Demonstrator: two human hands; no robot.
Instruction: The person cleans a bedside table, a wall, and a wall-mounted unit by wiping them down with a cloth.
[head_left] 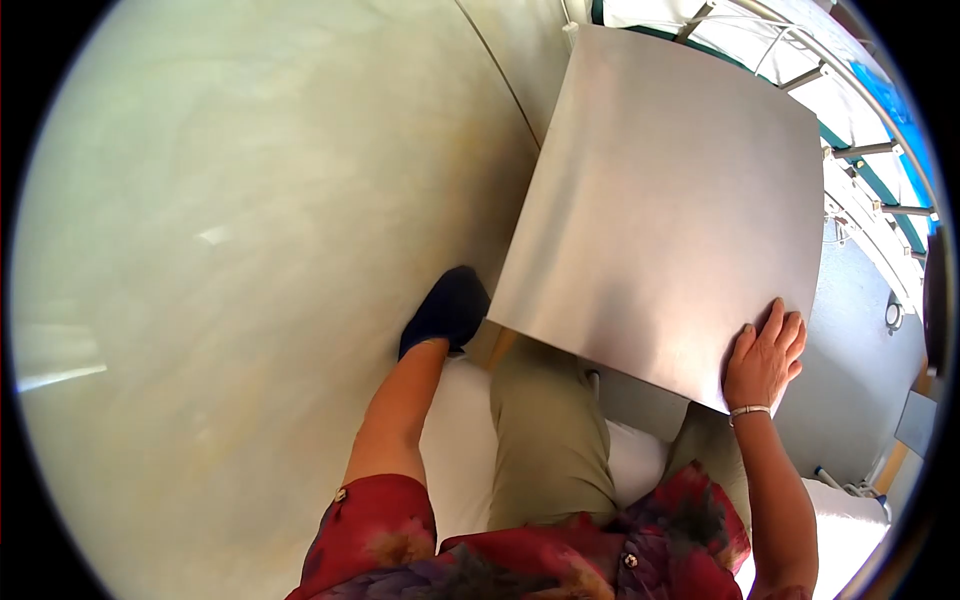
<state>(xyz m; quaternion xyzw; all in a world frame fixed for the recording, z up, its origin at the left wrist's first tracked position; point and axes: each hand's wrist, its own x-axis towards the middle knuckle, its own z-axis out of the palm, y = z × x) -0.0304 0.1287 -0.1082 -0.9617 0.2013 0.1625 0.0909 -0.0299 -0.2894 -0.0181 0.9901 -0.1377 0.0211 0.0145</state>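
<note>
A dark navy cloth cover (450, 308), shaped like a mitt, hides my left hand up to the wrist. It is beside the near left corner of a brushed metal tabletop (660, 200), between that corner and the pale wall. The fingers inside the cloth are hidden. My right hand (763, 358) lies palm down on the near right corner of the metal top, fingers spread, thumb toward the left, nothing in its grasp. A thin bracelet (750, 411) circles that wrist.
A pale, smooth wall (220, 220) fills the left side. My knees in olive trousers (550, 430) reach under the table's near edge. White fabric (460, 440) lies beneath my legs. Metal rails (868, 150) curve along the upper right, over a grey floor (845, 380).
</note>
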